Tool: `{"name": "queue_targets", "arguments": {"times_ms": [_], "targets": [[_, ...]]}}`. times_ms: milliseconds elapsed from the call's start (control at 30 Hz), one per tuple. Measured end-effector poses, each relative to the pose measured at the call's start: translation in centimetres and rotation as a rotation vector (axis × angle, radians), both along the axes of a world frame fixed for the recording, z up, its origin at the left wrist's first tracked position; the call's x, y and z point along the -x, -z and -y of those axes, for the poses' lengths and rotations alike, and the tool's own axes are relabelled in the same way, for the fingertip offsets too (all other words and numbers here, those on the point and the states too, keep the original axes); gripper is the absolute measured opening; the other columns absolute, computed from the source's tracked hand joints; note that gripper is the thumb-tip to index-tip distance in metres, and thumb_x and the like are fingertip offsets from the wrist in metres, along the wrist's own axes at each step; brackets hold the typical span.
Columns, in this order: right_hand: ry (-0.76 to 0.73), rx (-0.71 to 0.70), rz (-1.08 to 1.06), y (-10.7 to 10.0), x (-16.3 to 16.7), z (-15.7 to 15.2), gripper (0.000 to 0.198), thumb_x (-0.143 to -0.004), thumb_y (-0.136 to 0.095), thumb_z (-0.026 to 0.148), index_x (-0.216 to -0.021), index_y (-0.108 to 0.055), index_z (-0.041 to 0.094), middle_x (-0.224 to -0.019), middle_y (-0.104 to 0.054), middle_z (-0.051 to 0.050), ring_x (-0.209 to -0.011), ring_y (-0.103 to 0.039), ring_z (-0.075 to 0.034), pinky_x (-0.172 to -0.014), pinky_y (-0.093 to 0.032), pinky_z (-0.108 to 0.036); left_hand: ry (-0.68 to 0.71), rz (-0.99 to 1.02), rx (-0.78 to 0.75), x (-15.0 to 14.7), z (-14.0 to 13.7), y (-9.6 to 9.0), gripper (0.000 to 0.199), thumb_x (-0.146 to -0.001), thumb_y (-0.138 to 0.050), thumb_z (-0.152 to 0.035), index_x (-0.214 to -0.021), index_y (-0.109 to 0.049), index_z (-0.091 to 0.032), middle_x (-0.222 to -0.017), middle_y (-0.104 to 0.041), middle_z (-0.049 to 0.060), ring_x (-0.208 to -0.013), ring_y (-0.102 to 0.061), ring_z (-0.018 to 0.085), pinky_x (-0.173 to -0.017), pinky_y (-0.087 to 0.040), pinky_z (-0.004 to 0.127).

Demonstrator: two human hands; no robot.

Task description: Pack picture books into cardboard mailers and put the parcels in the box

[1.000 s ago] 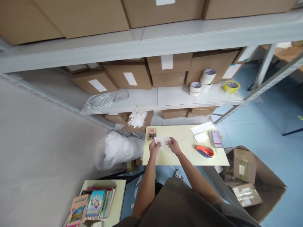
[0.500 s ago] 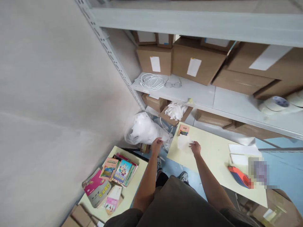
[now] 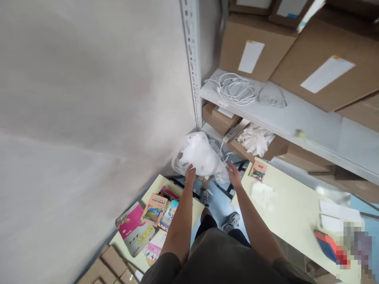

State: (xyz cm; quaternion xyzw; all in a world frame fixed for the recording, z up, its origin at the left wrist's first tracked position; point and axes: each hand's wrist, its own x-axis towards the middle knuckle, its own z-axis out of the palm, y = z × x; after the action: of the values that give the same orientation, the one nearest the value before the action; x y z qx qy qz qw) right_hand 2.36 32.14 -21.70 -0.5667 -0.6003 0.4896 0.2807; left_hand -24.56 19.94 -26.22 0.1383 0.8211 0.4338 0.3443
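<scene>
A clear plastic bag [image 3: 201, 153] stuffed with white material sits on the floor in the corner, between the two tables. At its near left side is my left hand [image 3: 190, 174], fingers apart and holding nothing I can see. My right hand [image 3: 234, 174] reaches to the bag's right edge, fingers loosely spread; whether it touches the loose plastic there I cannot tell. Right of that hand, a small orange booklet [image 3: 258, 170] and a white paper sheet [image 3: 263, 193] lie on the cream table [image 3: 284, 209].
Books, including a pink and grey one [image 3: 134, 228], cover the left table [image 3: 160, 182]. Shelving [image 3: 192, 59] holds cardboard boxes [image 3: 257, 47], a coiled white cable [image 3: 238, 90] and glasses [image 3: 272, 98]. Below, an open box contains white strips [image 3: 256, 139]. A red and blue object [image 3: 325, 244] lies at right.
My view has swung left and come nearer the corner. My right hand has left the white sheet on the right table, and both hands are now around the plastic bag.
</scene>
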Motion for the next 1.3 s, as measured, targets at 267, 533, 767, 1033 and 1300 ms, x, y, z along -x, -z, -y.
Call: {"name": "queue_targets", "arguments": {"times_ms": [267, 533, 767, 1033, 1300], "targets": [[-0.441, 0.235, -0.042, 8.8, 21.0, -1.8, 0.063, -0.084, -0.068, 0.037, -0.146, -0.063, 0.03, -0.155, -0.061, -0.006, -0.14, -0.059, -0.032, -0.113, -0.052, -0.049, 0.005, -0.022, 0.077, 7.3, -2.2, 5.0, 0.049, -0.089, -0.07, -0.023, -0.138, -0.068, -0.015, -0.149, -0.063, 0.02, -0.143, -0.056, 0.033, -0.126, -0.038, 0.046], [-0.539, 0.215, 0.058, 16.8, 25.9, -3.8, 0.064, -0.076, -0.069, 0.022, -0.139, -0.068, 0.03, -0.147, -0.067, -0.003, -0.14, -0.058, -0.031, -0.123, -0.043, -0.052, 0.098, -0.106, 0.084, 13.3, -7.3, 10.3, 0.055, -0.088, -0.07, -0.025, -0.141, -0.066, -0.015, -0.144, -0.067, 0.019, -0.143, -0.055, 0.034, -0.125, -0.036, 0.045], [-0.508, 0.265, 0.092, 17.2, 26.0, -3.8, 0.067, -0.076, -0.067, 0.019, -0.142, -0.065, 0.028, -0.15, -0.064, -0.006, -0.144, -0.055, -0.033, -0.118, -0.048, -0.053, 0.144, -0.163, 0.23, 13.2, -8.4, 9.3, 0.022, -0.092, -0.063, -0.024, -0.101, -0.082, -0.017, -0.103, -0.08, 0.018, -0.107, -0.073, 0.032, -0.099, -0.051, 0.04], [-0.457, 0.268, -0.017, 12.0, 25.8, -1.8, 0.079, -0.074, -0.081, 0.029, -0.149, -0.057, 0.033, -0.158, -0.057, -0.006, -0.129, -0.065, -0.032, -0.112, -0.053, -0.053, -0.145, -0.168, -0.005, 12.0, -4.1, 2.1, 0.019, -0.09, -0.068, -0.039, -0.087, -0.076, -0.022, -0.092, -0.08, 0.009, -0.093, -0.074, 0.027, -0.091, -0.054, 0.036], [-0.651, 0.202, -0.206, 2.1, 27.2, 1.9, 0.109, -0.062, -0.095, 0.04, -0.159, -0.046, 0.041, -0.168, -0.043, -0.008, -0.142, -0.054, -0.035, -0.11, -0.052, -0.053, -0.32, -0.078, -0.322, 11.2, 2.1, -7.3, 0.04, -0.098, -0.056, -0.063, -0.106, -0.059, -0.025, -0.092, -0.07, 0.004, -0.087, -0.069, 0.019, -0.08, -0.058, 0.029]]}}
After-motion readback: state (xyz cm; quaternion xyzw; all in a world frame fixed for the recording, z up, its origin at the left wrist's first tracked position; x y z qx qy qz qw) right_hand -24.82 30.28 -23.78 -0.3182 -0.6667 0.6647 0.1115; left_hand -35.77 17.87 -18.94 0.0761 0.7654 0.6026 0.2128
